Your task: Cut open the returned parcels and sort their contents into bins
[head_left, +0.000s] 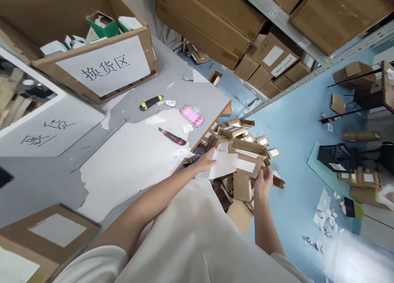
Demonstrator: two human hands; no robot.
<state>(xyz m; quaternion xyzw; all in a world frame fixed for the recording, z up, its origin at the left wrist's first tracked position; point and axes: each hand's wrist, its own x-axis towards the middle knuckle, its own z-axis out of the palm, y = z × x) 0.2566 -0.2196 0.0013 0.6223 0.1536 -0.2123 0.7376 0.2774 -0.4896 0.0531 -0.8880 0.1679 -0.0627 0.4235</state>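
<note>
My left hand is at the table's front edge, its fingers closed on a white sheet that looks like paper or thin packaging. My right hand grips the near right corner of an open cardboard box with white labels on its side. The sheet's right edge meets or overlaps the box; whether it is attached I cannot tell. Below both hands lies a heap of opened small cardboard boxes. On the table, a red and black utility knife is nearest my left hand.
The grey table has a torn white covering. On it are a yellow and black utility knife, a blurred pink item and a large labelled carton. Shelving with cartons stands beyond; a black crate sits on the blue floor.
</note>
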